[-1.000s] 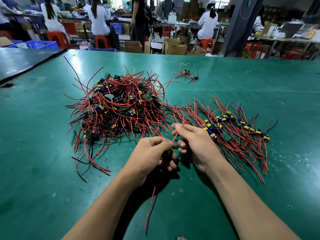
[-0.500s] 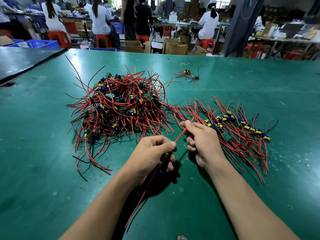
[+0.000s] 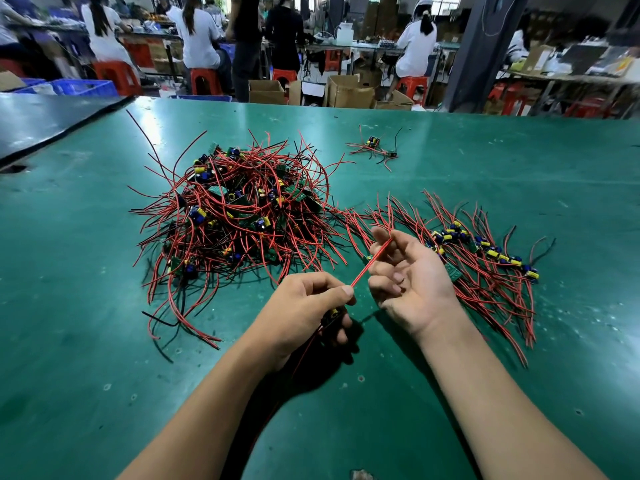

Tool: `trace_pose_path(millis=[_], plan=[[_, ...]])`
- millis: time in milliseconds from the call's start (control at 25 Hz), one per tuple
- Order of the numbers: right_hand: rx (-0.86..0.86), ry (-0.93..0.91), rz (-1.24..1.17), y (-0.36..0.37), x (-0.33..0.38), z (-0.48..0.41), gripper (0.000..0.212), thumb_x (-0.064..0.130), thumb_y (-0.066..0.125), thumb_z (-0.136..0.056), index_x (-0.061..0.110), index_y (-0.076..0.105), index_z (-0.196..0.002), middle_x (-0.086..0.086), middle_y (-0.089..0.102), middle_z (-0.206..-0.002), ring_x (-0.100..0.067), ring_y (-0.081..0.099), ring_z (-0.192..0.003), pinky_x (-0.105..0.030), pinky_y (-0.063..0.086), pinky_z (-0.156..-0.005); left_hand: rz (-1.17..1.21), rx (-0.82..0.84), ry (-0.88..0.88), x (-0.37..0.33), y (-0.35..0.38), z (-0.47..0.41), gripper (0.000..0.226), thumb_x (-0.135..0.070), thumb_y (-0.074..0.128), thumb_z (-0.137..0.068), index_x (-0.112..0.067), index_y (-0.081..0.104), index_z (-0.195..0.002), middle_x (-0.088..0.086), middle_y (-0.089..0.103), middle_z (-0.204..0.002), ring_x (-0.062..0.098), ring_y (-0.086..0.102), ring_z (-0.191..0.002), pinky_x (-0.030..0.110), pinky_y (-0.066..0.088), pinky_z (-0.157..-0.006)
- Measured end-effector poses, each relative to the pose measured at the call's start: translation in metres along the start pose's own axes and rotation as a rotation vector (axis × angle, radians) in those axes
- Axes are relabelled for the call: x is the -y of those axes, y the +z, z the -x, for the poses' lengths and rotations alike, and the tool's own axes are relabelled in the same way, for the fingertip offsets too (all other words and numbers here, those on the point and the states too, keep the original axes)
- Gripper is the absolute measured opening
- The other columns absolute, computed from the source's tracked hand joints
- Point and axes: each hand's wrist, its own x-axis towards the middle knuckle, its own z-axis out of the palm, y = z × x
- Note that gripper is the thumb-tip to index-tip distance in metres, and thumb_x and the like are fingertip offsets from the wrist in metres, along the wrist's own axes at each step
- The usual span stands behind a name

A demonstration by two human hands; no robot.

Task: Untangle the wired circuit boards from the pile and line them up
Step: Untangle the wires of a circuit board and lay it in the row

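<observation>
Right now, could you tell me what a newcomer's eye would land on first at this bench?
The tangled pile of red-wired circuit boards dominates the green table, centre-left. Right of it lies the lined-up row of boards. In front, the left hand and right hand stretch one red wire between them.

Glossy green table mat (image 3: 104, 271) with small pits, smooth red plastic-coated wires (image 3: 242, 216), brown cardboard boxes (image 3: 349, 91), red plastic stools (image 3: 204, 81)

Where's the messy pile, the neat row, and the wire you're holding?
messy pile (image 3: 239, 216): head view, the tangle's middle.
neat row (image 3: 493, 252): head view, a yellow part mid-row.
held wire (image 3: 370, 263): head view, its taut middle.
</observation>
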Motion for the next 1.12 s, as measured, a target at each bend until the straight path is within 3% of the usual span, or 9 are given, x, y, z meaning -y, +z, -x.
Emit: trace_pose_path(millis=[120, 240, 360, 480, 560, 680, 880, 1000, 1120], plan=[[0.018, -0.143, 0.455, -0.003, -0.010, 0.000, 0.026, 0.031, 0.058, -0.100, 0.013, 0.077, -0.094, 0.011, 0.059, -0.063, -0.003, 0.030, -0.040, -0.015, 0.023, -0.032, 0.031, -0.048, -0.015, 0.001, 0.001, 0.000, 0.015, -0.012, 0.061, -0.094, -0.003, 0.062, -0.082, 0.013, 0.060, -0.058, 0.021, 0.054, -0.042, 0.023, 0.045, -0.045], [0.141, -0.069, 0.691, -0.003, -0.027, 0.006, 0.016, 0.024, 0.066, -0.096, 0.012, 0.077, -0.098, 0.003, 0.062, -0.065, -0.008, 0.049, -0.042, -0.015, 0.032, -0.033, 0.078, -0.085, -0.028, 0.000, 0.001, -0.002, 0.017, -0.012, 0.057, -0.096, -0.005, 0.061, -0.081, 0.012, 0.059, -0.057, 0.020, 0.053, -0.040, 0.022, 0.044, -0.042], [0.173, -0.060, 0.677, 0.001, -0.032, 0.011, 0.015, 0.023, 0.067, -0.096, 0.011, 0.076, -0.097, -0.004, 0.064, -0.061, -0.015, 0.058, -0.040, -0.014, 0.038, -0.036, 0.142, -0.092, -0.058, -0.002, -0.002, -0.003, 0.019, -0.012, 0.058, -0.095, -0.008, 0.060, -0.077, 0.011, 0.057, -0.055, 0.019, 0.050, -0.038, 0.020, 0.041, -0.039], [0.029, -0.247, 0.671, -0.001, -0.027, 0.004, 0.013, 0.024, 0.069, -0.094, 0.012, 0.075, -0.093, 0.009, 0.045, -0.044, -0.003, 0.035, -0.032, -0.013, 0.025, -0.033, 0.124, -0.054, -0.062, -0.004, -0.005, -0.001, 0.018, -0.013, 0.061, -0.092, -0.007, 0.064, -0.076, 0.010, 0.056, -0.053, 0.017, 0.049, -0.037, 0.019, 0.039, -0.039], [-0.072, -0.362, 0.609, -0.005, -0.023, -0.005, 0.014, 0.023, 0.069, -0.094, 0.010, 0.074, -0.094, 0.012, 0.039, -0.045, -0.002, 0.025, -0.035, -0.015, 0.020, -0.032, 0.094, -0.020, -0.054, -0.005, -0.005, 0.000, 0.017, -0.013, 0.062, -0.092, -0.006, 0.064, -0.077, 0.010, 0.056, -0.054, 0.018, 0.049, -0.038, 0.019, 0.039, -0.039], [-0.136, -0.486, 0.558, -0.009, -0.019, -0.012, 0.019, 0.026, 0.065, -0.098, 0.009, 0.073, -0.094, 0.014, 0.045, -0.048, -0.003, 0.022, -0.036, -0.014, 0.019, -0.033, 0.070, 0.014, -0.045, -0.005, -0.005, 0.000, 0.015, -0.014, 0.062, -0.091, -0.004, 0.064, -0.079, 0.010, 0.056, -0.055, 0.019, 0.048, -0.039, 0.020, 0.038, -0.041], [-0.198, -0.510, 0.653, -0.013, -0.022, -0.017, 0.037, 0.042, 0.058, -0.101, 0.017, 0.074, -0.078, 0.007, 0.029, -0.047, -0.010, 0.023, -0.040, -0.019, 0.023, -0.037, 0.059, 0.026, -0.041, -0.004, -0.006, 0.000, 0.016, -0.013, 0.062, -0.091, -0.004, 0.064, -0.078, 0.012, 0.055, -0.055, 0.019, 0.048, -0.039, 0.020, 0.038, -0.041], [-0.262, -0.635, 1.058, -0.019, -0.019, -0.019, 0.037, 0.035, 0.055, -0.103, 0.015, 0.075, -0.080, 0.009, 0.045, -0.048, -0.015, 0.039, -0.049, -0.027, 0.035, -0.051, 0.044, 0.020, -0.050, -0.002, -0.005, -0.001, 0.016, -0.011, 0.063, -0.091, -0.002, 0.066, -0.078, 0.012, 0.055, -0.055, 0.020, 0.048, -0.038, 0.019, 0.039, -0.040], [-0.316, -0.879, 1.395, -0.022, -0.019, -0.018, 0.036, 0.028, 0.057, -0.102, 0.006, 0.075, -0.080, 0.000, 0.066, -0.068, -0.021, 0.054, -0.067, -0.033, 0.038, -0.066, 0.032, 0.020, -0.055, -0.001, -0.006, 0.001, 0.015, -0.011, 0.063, -0.090, -0.001, 0.067, -0.080, 0.013, 0.055, -0.055, 0.020, 0.049, -0.038, 0.020, 0.039, -0.041]])
